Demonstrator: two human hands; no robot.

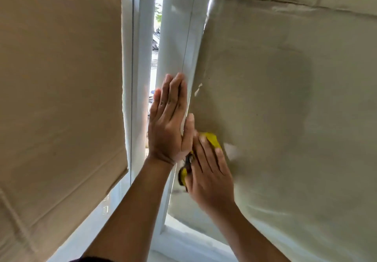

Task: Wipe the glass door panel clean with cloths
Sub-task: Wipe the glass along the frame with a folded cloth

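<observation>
The glass door panel (275,102) fills the right side, backed by pale cardboard or paper seen through it. My left hand (169,122) lies flat with straight fingers against the white door frame (177,43) at the panel's left edge. Just right of it, my right hand (210,172) presses a yellow cloth (213,140) against the lower left of the glass; the cloth shows above my fingertips and again below my palm, with a dark patch. The right hand is motion-blurred.
A brown cardboard sheet (59,102) covers the neighbouring panel on the left. Between the two white frames a narrow gap (156,37) shows greenery and the outdoors. The door's white bottom rail (183,239) runs below my arms.
</observation>
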